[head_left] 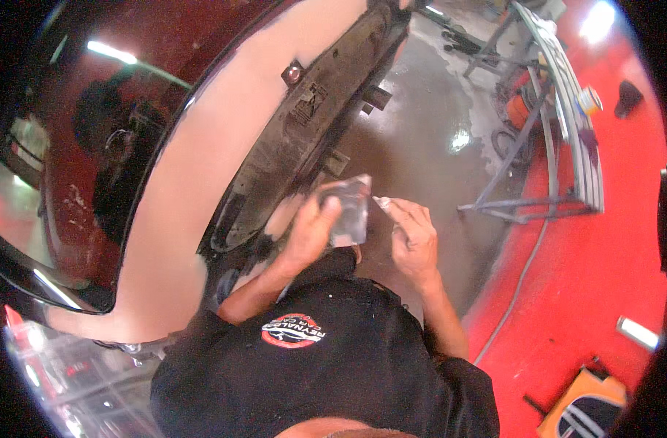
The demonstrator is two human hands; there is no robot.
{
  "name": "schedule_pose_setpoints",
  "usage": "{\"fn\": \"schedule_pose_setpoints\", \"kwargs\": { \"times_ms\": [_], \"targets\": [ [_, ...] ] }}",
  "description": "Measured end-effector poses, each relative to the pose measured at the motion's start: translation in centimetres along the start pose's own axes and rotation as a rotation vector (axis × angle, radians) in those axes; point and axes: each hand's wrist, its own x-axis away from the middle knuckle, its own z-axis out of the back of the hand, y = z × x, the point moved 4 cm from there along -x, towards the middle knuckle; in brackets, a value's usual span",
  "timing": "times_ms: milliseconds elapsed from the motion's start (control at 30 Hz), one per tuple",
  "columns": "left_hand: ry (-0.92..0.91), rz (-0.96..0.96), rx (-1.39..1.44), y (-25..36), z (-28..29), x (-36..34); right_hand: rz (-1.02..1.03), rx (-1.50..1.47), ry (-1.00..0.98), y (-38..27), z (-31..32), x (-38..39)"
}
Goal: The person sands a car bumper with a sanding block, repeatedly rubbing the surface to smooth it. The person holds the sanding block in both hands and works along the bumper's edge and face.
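Observation:
My left hand (311, 230) grips a flat, greyish rectangular plate (350, 212) by its left edge, thumb on top. Close to the plate's right edge is my right hand (414, 237), its fingers pinched together. Something whitish (381, 202) shows at those fingertips, too small and blurred to name. Both hands are in front of my black shirt, beside a dark red car (158, 36). The car's curved panel (202, 160) is coated in a pale beige layer, with a dark, dusty recessed strip (275, 153) along its right side.
A metal stand (552, 124) with slats is at the upper right, an orange coil (519, 109) behind it. A cable (523, 281) runs along the grey floor (421, 124) near a red wall (603, 255). An orange-and-black object (585, 409) sits at the lower right.

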Motion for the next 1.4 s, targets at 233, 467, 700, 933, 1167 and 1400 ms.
{"fn": "schedule_pose_setpoints", "kwargs": {
  "times_ms": [233, 467, 700, 933, 1167, 1400],
  "targets": [
    [0.318, -0.197, -0.103, 0.3, -1.7, -9.3, 0.205, 0.145, -0.281, 2.4, 0.3, -6.4],
    [0.385, 0.132, 0.545, 0.4, -4.7, -16.9, 0.366, -0.07, -0.102, 3.4, 2.8, -13.6],
    [0.405, 0.195, 0.684, 2.6, -7.8, -24.1, 0.304, 0.201, -0.206, 19.7, 2.2, -19.2],
    [0.437, -0.024, -0.237, 1.6, -14.3, -32.9, 0.363, -0.049, -0.353, 25.7, 5.9, -28.3],
    [0.927, 0.072, -0.165, 0.8, -14.1, -34.6, 0.063, -0.359, -0.596, 34.3, 5.6, -31.1],
    [0.811, 0.307, 0.964, -8.0, -17.7, -33.3, 0.403, -0.436, -0.584, 30.0, 4.9, -30.0]
  ]
}}
